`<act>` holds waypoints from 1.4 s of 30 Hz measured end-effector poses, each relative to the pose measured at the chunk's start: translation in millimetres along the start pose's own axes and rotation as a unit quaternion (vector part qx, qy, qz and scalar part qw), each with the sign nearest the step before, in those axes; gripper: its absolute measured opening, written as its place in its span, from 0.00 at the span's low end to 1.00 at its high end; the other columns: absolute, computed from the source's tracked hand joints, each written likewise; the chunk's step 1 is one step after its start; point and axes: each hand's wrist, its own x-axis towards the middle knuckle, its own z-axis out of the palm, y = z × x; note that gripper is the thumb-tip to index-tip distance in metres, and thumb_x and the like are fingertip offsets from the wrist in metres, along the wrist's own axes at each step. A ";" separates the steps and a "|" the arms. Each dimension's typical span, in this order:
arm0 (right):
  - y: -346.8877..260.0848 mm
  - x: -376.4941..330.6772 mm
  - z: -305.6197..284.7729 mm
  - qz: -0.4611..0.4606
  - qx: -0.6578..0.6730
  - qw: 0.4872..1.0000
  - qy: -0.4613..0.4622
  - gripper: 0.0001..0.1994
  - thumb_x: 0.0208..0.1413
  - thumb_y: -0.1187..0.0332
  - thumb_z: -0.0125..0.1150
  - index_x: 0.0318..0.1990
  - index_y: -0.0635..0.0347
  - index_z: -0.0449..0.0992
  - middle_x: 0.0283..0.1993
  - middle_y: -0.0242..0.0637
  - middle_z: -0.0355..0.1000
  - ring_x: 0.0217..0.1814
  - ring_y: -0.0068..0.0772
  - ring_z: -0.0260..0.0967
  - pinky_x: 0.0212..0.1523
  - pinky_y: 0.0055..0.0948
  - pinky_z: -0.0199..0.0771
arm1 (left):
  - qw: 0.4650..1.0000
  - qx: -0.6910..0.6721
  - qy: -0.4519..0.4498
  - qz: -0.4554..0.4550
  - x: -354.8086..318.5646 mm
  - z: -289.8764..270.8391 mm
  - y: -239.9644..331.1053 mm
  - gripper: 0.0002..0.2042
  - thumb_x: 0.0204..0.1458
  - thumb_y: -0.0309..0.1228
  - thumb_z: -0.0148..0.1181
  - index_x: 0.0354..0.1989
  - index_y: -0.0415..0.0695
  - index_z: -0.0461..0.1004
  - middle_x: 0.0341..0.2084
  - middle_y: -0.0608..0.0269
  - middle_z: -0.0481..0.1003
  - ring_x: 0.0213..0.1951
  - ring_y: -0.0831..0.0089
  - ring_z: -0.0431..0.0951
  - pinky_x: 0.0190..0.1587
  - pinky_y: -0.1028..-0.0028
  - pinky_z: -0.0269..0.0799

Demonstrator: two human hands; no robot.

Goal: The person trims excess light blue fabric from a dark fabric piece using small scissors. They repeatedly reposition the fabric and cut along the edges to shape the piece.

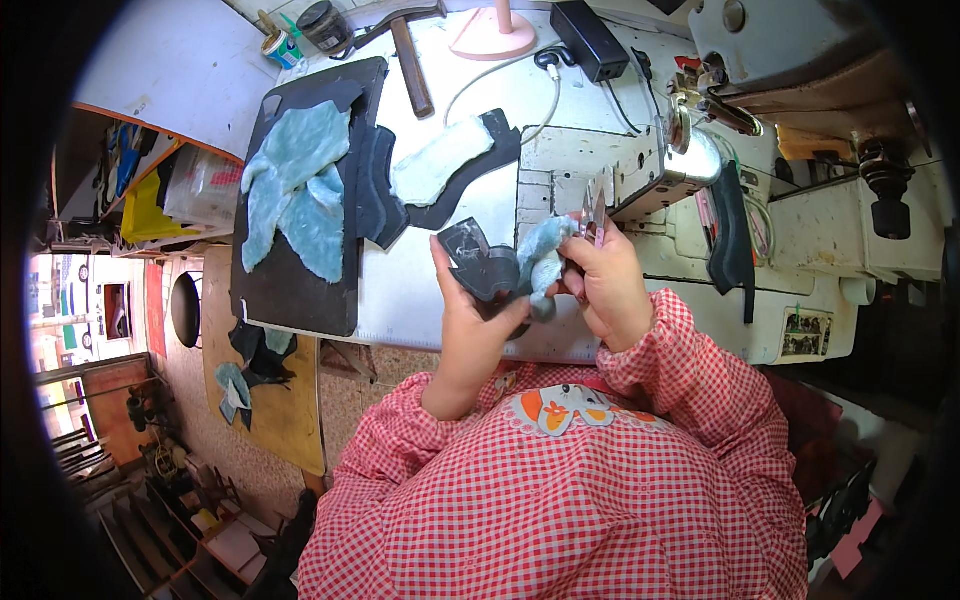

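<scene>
My left hand (468,328) grips a black shoe-upper piece (482,262) at the table's front edge, thumb on its near side. Pale blue plush lining (543,262) bulges along the right side of that piece. In my right hand (614,285) is a small pair of scissors (596,212), blades pointing away from me. The fingers of that hand also touch the plush, so the two hands are close together. Where the lining joins the black material is partly hidden by my fingers.
A sewing machine (655,165) stands just beyond my right hand. Left of it lie black cut pieces (470,180) with white plush (440,160). A dark board (290,308) carries blue plush pieces (310,150). Farther back are a hammer (410,70), a pink base (492,36) and a black adapter (590,42).
</scene>
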 end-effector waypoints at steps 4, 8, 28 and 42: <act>-3.7 -5.8 -5.7 -0.025 -0.061 0.998 -0.011 0.12 0.60 0.72 0.58 0.49 0.61 0.66 0.30 0.31 0.69 0.21 0.18 0.63 0.18 0.23 0.71 | 0.997 -0.072 0.018 -0.024 1.8 -7.0 2.4 0.50 0.55 0.14 0.54 0.73 0.50 0.19 0.44 0.50 0.76 0.44 0.71 0.77 0.49 0.72 0.73; -7.9 -8.7 -16.9 -0.016 -0.140 0.988 -0.057 0.22 0.61 0.66 0.61 0.58 0.64 0.61 0.35 0.34 0.71 0.29 0.19 0.69 0.19 0.23 0.72 | 0.999 0.027 -0.033 0.033 -4.3 -11.3 4.9 0.44 0.56 0.15 0.54 0.72 0.48 0.28 0.45 0.52 0.76 0.46 0.71 0.77 0.51 0.73 0.72; 5.0 -29.5 -26.1 -0.108 -0.239 0.953 -0.148 0.27 0.57 0.79 0.60 0.64 0.62 0.59 0.52 0.35 0.70 0.49 0.22 0.70 0.49 0.23 0.73 | 0.984 0.135 -0.111 0.016 -8.1 -7.7 15.8 0.14 0.59 0.19 0.55 0.53 0.36 0.76 0.43 0.63 0.79 0.45 0.78 0.75 0.50 0.77 0.70; -34.3 -62.6 -15.9 -0.436 -0.650 0.617 -0.083 0.16 0.45 0.65 0.70 0.42 0.57 0.76 0.27 0.34 0.68 0.26 0.38 0.69 0.26 0.35 0.67 | 0.986 0.133 -0.097 0.023 -10.8 -2.3 26.1 0.13 0.58 0.21 0.54 0.51 0.37 0.74 0.44 0.62 0.78 0.47 0.77 0.75 0.52 0.76 0.70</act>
